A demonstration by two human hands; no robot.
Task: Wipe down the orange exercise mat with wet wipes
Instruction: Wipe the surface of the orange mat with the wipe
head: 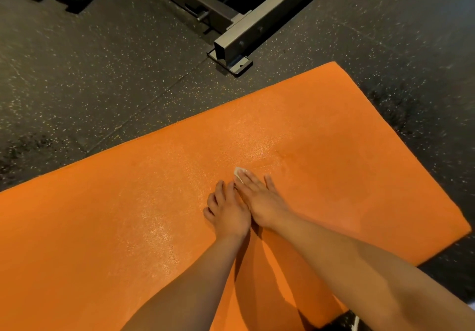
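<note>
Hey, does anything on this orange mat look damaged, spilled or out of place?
Nothing stands out. The flat orange foam mat shows no damage; its glossy streak looks like wetness near the small white wipe under the right hand.

I'm reading warm, fairly dim indoor light from overhead. The flat orange foam exercise mat (334, 151) is the brightest area. A wet-looking sheen runs across its middle and left, grainy glare but not clipped. The two bare forearms (195, 287) throw soft-edged shadows onto the mat between and under them. The black speckled rubber floor (90, 73) falls to near-black at the corners. The grey square-section steel frame (257, 30) carries a pale highlight on its top face. Wide-angle bowing shows on the mat edges. Overall soft, with slight smear around the small white wipe (238, 171). Top-left corner is murky.
</note>
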